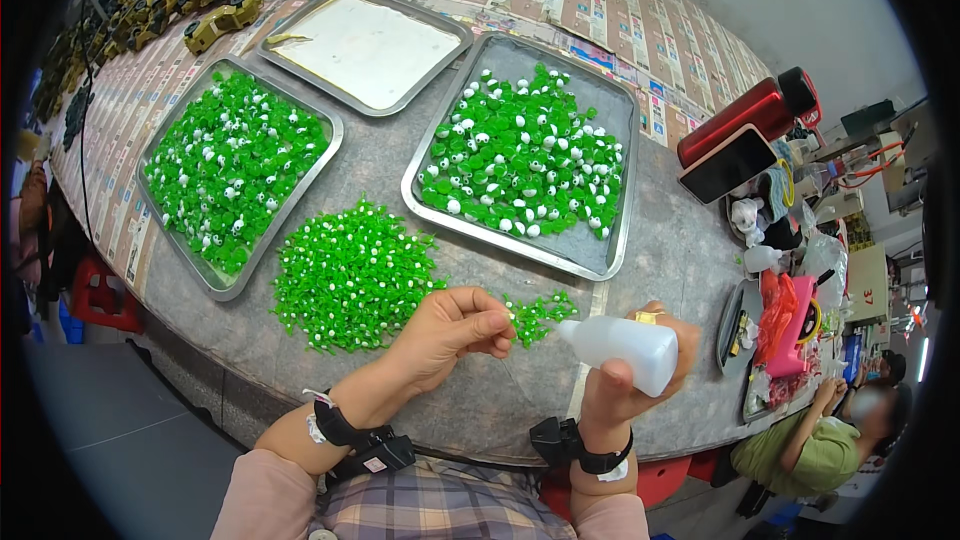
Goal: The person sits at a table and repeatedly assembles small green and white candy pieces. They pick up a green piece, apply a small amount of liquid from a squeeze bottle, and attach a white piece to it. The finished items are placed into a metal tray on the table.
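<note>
My left hand (455,333) is closed in a pinch, its fingertips at a tiny green plastic piece with a white spot (512,319). In my right hand (612,405) is a translucent white squeeze bottle (625,347), tilted so that its narrow nozzle points left toward the pinched piece. A small gap separates nozzle and fingertips. Just beyond them lies a little cluster of green pieces (540,317). Left of my left hand spreads a large heap of similar small green pieces with white dots (350,275).
Two metal trays, one at left (330,140) and one at centre (628,190), hold green pieces with white balls. A white-bottomed tray (380,55) sits behind. At right are a red flask (735,120), a phone (728,164) and a pink holder (795,330). A co-worker (825,450) sits beyond.
</note>
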{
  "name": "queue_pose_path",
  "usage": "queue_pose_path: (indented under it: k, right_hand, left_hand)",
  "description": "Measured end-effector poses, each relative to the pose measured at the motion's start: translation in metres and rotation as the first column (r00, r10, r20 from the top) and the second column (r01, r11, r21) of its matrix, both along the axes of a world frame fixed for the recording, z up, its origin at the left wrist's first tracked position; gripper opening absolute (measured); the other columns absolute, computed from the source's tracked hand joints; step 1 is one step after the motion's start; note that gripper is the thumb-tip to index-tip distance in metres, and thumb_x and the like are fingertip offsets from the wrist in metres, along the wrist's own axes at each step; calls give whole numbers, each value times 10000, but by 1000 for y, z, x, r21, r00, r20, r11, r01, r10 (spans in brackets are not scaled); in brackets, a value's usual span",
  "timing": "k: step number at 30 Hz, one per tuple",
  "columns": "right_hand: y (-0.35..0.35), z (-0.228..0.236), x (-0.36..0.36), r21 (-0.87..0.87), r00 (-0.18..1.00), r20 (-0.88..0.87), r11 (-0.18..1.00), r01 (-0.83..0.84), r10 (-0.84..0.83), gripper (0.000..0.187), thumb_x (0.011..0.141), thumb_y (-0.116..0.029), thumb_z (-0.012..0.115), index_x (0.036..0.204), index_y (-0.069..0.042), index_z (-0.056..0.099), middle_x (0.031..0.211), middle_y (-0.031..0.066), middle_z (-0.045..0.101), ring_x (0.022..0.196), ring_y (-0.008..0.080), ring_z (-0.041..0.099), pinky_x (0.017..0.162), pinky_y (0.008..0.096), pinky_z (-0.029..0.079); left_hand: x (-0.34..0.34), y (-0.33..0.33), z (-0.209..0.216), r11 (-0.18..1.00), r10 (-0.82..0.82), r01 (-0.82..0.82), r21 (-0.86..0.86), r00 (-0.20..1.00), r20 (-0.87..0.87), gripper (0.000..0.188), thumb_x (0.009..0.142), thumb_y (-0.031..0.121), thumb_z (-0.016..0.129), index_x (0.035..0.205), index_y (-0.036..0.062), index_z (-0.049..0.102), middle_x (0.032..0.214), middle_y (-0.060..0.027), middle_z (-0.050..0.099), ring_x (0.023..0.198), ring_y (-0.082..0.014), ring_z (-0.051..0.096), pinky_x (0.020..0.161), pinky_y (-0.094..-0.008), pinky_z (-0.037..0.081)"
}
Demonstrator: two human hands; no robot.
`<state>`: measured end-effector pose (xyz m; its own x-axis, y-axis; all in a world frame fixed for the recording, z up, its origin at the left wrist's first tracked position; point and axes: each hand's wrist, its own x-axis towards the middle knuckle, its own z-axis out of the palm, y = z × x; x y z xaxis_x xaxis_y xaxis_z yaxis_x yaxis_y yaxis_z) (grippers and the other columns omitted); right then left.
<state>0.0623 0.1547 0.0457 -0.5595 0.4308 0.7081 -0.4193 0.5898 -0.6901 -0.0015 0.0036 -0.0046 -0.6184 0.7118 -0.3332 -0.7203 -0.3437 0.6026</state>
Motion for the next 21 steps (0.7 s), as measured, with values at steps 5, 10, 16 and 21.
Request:
queue_pose_path:
  k: [5, 10, 16, 21]
  right_hand:
    - [-4, -1, -1, -96, 997, -25, 993, 72, -75, 549, 576, -449, 705, 817, -36, 436, 657, 31, 433, 531, 150, 423, 475, 266, 335]
    - [-1, -2, 3, -180, 998, -42, 983, 44, -53, 548, 584, -472, 687, 801, -34, 439, 662, 28, 432, 530, 147, 423, 472, 264, 329]
    - [2, -4, 3, -97, 1000, 7, 995, 11, -10, 529, 577, -455, 697, 784, -31, 458, 676, 26, 442, 543, 144, 431, 481, 265, 336]
    - [0, -5, 4, -99, 999, 39, 995, 32, -28, 536, 574, -453, 700, 811, -30, 473, 694, 31, 455, 565, 148, 448, 510, 268, 355]
  left_hand:
    - [0, 0, 0, 1000, 13, -14, -21, 1000, -28, 78, 760, 94, 565, 779, 25, 533, 708, -70, 578, 630, -136, 564, 588, -256, 477]
    - [3, 3, 3, 986, 129, -155, -67, 948, -290, 67, 736, 13, 568, 799, 5, 547, 735, -68, 568, 664, -136, 563, 616, -250, 474]
    - [4, 2, 0, 978, 170, -203, -52, 913, -371, 104, 719, -46, 560, 810, 3, 556, 809, -77, 557, 710, -142, 557, 646, -253, 472]
    - [4, 2, 3, 981, 169, -194, -25, 907, -386, 81, 741, -5, 560, 822, -5, 554, 805, -57, 563, 718, -100, 535, 653, -211, 445]
